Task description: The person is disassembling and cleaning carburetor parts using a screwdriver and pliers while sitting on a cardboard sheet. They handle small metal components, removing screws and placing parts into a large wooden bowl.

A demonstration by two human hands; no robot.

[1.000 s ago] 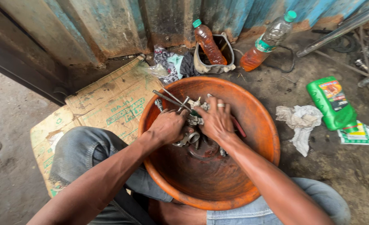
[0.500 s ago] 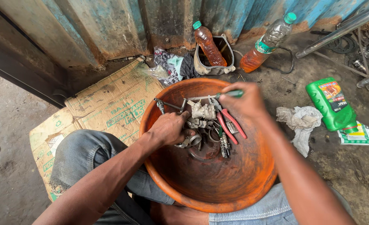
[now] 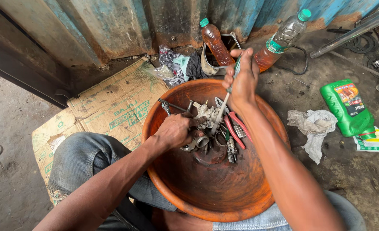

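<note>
- Rusty blue sheet-metal wall (image 3: 112,30) at the back, dirt ground below it, flattened cardboard (image 3: 108,107) on the ground to my left.
- Orange basin (image 3: 206,188) sits between my knees; I sit over it in jeans.
- Left hand (image 3: 176,130) is down in the basin, fingers closed around a grey metal casting (image 3: 204,113); the hand covers the casting's near side, and its far end pokes out toward the basin's middle.
- Right hand (image 3: 243,79) is raised over the far rim, closed in a fist around the green handle of a screwdriver (image 3: 223,105).
- Key relation: the screwdriver's long axis runs from the fist down and to the left, and its tip lands at the casting, just right of my left fingertips. I cannot tell if the tip is seated in a screw or only touching.
- The casting lies down-left of the right grip; my left hand is much the nearer, already on it.
- Loose in the basin just right of the casting: red-handled pliers (image 3: 236,130), metal rings and small parts, near but apart from the tip.
- Behind the basin: a bottle of amber liquid (image 3: 215,40) by a cut-open tin (image 3: 213,64), and a second bottle (image 3: 281,38) tilted rightward.
- Well off to my right: a green oil jug (image 3: 347,107) and a crumpled white rag (image 3: 313,128).
</note>
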